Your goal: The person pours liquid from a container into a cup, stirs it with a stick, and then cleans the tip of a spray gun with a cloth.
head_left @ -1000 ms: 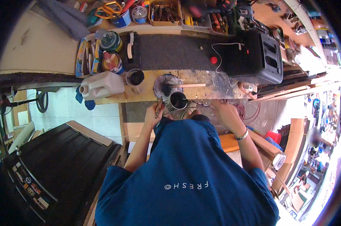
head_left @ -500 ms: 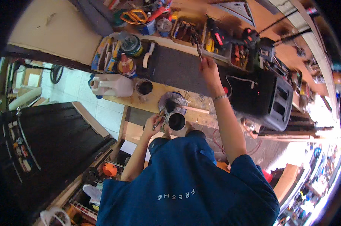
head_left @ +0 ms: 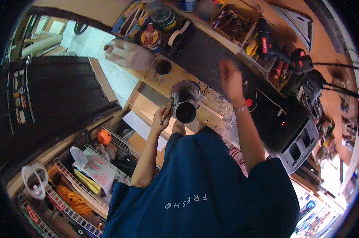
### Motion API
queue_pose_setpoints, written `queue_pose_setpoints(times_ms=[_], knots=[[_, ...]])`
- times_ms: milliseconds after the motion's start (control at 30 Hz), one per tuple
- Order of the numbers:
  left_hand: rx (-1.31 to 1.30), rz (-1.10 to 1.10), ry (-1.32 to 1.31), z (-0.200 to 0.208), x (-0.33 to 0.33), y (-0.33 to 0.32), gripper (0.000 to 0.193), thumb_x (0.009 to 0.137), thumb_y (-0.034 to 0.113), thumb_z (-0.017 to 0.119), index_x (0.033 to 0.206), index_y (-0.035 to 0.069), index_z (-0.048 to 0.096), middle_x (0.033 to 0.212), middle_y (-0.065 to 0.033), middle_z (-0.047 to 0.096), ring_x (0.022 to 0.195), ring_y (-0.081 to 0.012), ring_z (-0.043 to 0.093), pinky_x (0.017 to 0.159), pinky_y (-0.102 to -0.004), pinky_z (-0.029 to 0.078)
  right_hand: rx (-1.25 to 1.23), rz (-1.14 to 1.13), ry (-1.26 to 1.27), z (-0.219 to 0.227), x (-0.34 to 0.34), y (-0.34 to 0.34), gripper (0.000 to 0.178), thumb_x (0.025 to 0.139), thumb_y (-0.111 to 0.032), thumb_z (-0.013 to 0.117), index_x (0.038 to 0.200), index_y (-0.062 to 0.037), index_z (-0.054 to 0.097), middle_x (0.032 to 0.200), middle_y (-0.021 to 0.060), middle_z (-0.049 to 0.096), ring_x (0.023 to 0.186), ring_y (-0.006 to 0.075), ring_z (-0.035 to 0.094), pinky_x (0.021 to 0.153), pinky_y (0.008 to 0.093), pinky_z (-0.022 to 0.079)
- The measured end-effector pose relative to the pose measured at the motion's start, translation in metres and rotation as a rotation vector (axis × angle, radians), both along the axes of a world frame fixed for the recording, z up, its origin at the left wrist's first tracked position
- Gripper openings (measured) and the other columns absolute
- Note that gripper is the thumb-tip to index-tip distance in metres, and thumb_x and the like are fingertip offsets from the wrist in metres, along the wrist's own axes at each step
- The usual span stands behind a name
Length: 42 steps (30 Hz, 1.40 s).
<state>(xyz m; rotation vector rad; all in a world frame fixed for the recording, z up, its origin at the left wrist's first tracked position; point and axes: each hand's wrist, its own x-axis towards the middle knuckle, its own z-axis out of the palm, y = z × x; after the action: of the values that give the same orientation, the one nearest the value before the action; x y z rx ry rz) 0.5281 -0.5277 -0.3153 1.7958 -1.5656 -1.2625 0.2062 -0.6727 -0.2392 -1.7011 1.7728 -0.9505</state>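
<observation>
My left hand (head_left: 160, 118) is closed around a slim, brownish hand tool (head_left: 167, 111) with a dark metal end; its exact kind is too small to tell. Right beside it stands an open round can (head_left: 186, 112) with a dark inside. Touching the can's far side is a grey, crumpled-looking vessel (head_left: 189, 88), dark within. My right hand (head_left: 231, 81) hovers above the dark mat (head_left: 201, 51), smeared by motion, and no tool shows in it. A thin wooden strip (head_left: 211, 110) lies on the bench to the right of the vessel.
A whitish jug (head_left: 128, 55) and a small dark-mouthed pot (head_left: 162, 67) stand at the left of the bench. Trays of hand tools (head_left: 231, 24) line the back. On the right sits a bulky black case (head_left: 280, 127) with a white cable. Wire baskets (head_left: 74, 178) are at lower left.
My right hand has drawn back from the tool trays toward me, and the tool it held no longer shows in it. My left hand keeps its tool. The whole view has turned.
</observation>
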Motion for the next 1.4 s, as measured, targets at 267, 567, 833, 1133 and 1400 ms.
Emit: queue_pose_setpoints(times_ms=[267, 567, 833, 1133, 1400], knots=[[-0.096, 0.071, 0.129, -0.001, -0.013, 0.020, 0.017, 0.091, 0.016, 0.067, 0.101, 0.002, 0.063, 0.081, -0.0130, 0.063, 0.077, -0.0203, 0.060, 0.075, -0.0333, 0.050, 0.500, 0.302, 0.332, -0.111, 0.021, 0.146, 0.039, 0.089, -0.025, 0.067, 0.121, -0.0051, 0.057, 0.131, 0.0188, 0.056, 0.107, 0.0390, 0.064, 0.087, 0.0504, 0.053], [-0.285, 0.194, 0.794, -0.010, -0.009, 0.075, 0.054, 0.081, 0.001, 0.067, 0.134, 0.000, 0.056, 0.125, -0.0108, 0.065, 0.113, -0.0216, 0.062, 0.099, -0.0345, 0.049, 0.454, 0.354, 0.127, -0.181, -0.040, 0.170, 0.044, 0.102, -0.026, 0.046, 0.138, -0.0003, 0.052, 0.141, 0.0204, 0.053, 0.126, 0.0339, 0.054, 0.105, 0.0416, 0.043], [-0.418, 0.230, 0.274, -0.012, -0.005, 0.118, 0.040, 0.075, 0.023, 0.074, 0.110, 0.005, 0.066, 0.095, -0.0167, 0.069, 0.088, -0.0353, 0.067, 0.073, -0.0415, 0.051, 0.198, 0.375, 0.016, -0.120, -0.010, 0.160, 0.044, 0.108, -0.029, 0.040, 0.131, 0.0068, 0.052, 0.113, 0.0247, 0.062, 0.101, 0.0325, 0.060, 0.090, 0.0429, 0.046], [-0.446, 0.590, 0.233, -0.034, 0.039, 0.179, 0.028, 0.091, 0.037, 0.070, 0.098, 0.011, 0.067, 0.080, -0.0125, 0.068, 0.075, -0.0335, 0.066, 0.065, -0.0428, 0.048, -0.026, 0.933, -0.257, 0.139, 0.252, 0.128, 0.026, 0.104, -0.010, 0.048, 0.124, 0.0017, 0.059, 0.105, 0.0151, 0.066, 0.094, 0.0306, 0.063, 0.084, 0.0401, 0.049], [-0.456, 0.771, 0.222, -0.037, 0.068, 0.218, 0.028, 0.094, 0.037, 0.066, 0.096, 0.009, 0.067, 0.078, -0.0136, 0.067, 0.072, -0.0283, 0.067, 0.063, -0.0415, 0.047, -1.007, 1.879, -0.014, 0.244, 0.546, 0.324, 0.033, 0.079, 0.000, 0.059, 0.111, -0.0072, 0.062, 0.101, 0.0098, 0.064, 0.093, 0.0295, 0.063, 0.079, 0.0411, 0.048]])
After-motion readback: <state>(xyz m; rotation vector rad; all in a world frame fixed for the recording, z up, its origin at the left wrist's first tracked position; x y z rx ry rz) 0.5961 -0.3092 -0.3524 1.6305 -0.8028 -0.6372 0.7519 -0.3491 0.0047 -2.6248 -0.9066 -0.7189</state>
